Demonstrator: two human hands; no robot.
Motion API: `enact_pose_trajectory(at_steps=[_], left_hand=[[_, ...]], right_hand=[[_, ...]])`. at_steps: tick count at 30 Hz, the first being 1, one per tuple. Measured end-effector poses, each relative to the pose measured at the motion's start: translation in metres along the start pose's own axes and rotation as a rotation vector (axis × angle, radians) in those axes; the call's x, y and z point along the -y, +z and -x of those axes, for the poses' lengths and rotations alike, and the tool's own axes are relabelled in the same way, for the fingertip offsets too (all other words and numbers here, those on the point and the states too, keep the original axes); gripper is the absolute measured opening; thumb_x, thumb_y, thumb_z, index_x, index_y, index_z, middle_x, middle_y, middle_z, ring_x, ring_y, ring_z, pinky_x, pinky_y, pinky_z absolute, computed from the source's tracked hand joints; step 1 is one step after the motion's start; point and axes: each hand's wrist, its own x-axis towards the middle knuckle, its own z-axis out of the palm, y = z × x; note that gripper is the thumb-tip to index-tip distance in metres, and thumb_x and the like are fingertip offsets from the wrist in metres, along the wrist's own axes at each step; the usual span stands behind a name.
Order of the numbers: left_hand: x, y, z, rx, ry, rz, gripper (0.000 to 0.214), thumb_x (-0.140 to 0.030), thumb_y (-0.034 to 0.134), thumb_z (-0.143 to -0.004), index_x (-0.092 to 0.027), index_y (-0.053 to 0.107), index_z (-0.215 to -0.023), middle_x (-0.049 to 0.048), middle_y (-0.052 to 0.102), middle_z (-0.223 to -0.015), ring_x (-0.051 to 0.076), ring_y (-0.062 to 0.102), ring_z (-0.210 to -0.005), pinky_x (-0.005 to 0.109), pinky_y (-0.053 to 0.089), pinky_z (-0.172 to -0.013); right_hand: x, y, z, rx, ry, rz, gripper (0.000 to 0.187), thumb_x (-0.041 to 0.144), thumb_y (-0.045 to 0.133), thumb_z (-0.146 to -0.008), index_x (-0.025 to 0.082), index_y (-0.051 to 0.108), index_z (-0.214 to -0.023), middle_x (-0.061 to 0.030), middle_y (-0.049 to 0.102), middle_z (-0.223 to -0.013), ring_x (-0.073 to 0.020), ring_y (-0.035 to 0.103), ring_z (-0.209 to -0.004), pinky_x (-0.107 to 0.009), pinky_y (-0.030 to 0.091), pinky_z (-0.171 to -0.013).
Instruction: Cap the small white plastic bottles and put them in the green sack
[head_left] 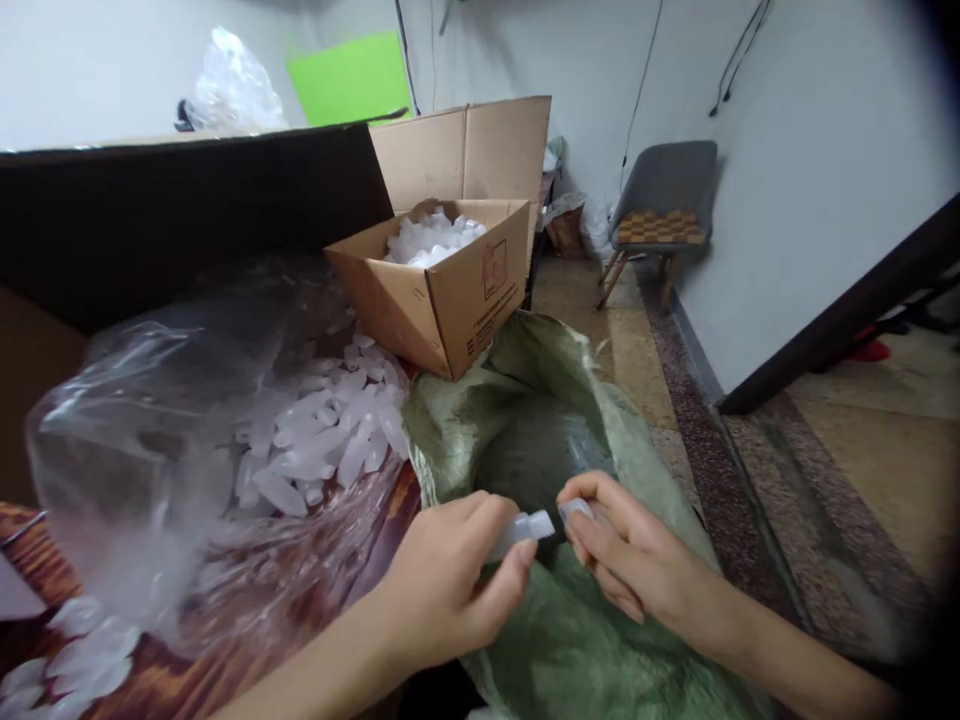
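My left hand (465, 565) is closed around a small translucent plastic bottle (517, 533), its neck pointing right. Facing that neck, a short gap away, is a whitish plastic cap (576, 509) pinched in the fingers of my right hand (619, 540). Both hands are over the mouth of a green woven sack (510, 370), whose inside is dim with some clear items in it. To the left, many similar translucent bottles (322, 430) lie heaped at the opening of a clear plastic bag (150, 430).
A cardboard box (480, 290) filled with small white pieces (435, 238) stands behind the sack. More translucent bottles (82, 650) lie at the lower left. A large dark carton panel (187, 220) rises at the back left. A grey chair (664, 195) stands by the wall.
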Motion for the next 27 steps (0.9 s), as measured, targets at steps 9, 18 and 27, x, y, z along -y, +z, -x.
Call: enact_pose_trajectory(at_steps=[9,18,27], left_hand=[[0.017,0.025,-0.006,0.040,-0.197,0.500,0.048,-0.042,0.034,-0.098,-0.017,0.033,-0.058,-0.0054,0.028,-0.052,0.007,0.030,-0.048,0.023,0.020,-0.048],[0.037,0.040,0.002,0.029,-0.286,0.670,0.050,-0.045,0.033,-0.096,-0.017,0.032,-0.055,-0.0050,0.026,-0.052,0.007,0.028,-0.049,0.024,0.020,-0.048],[0.038,0.044,0.007,0.000,-0.190,0.607,0.044,-0.035,0.038,-0.095,-0.017,0.032,-0.055,-0.0055,0.026,-0.048,0.006,0.028,-0.044,0.023,0.018,-0.046]], right_hand=[[0.010,0.006,0.010,0.105,-0.399,0.880,0.023,0.020,0.039,-0.098,0.028,0.039,-0.120,-0.0020,0.061,-0.103,-0.0174,0.062,-0.090,-0.030,0.048,-0.074],[0.001,0.019,0.001,0.100,-0.310,0.948,0.020,0.026,0.038,-0.099,0.025,0.042,-0.119,-0.0021,0.066,-0.093,-0.0154,0.064,-0.074,-0.026,0.047,-0.064],[0.006,0.021,-0.006,0.029,-0.136,0.852,0.054,0.054,0.026,-0.100,0.020,0.041,-0.060,0.0030,0.047,-0.054,-0.0111,0.047,-0.050,-0.023,0.033,-0.048]])
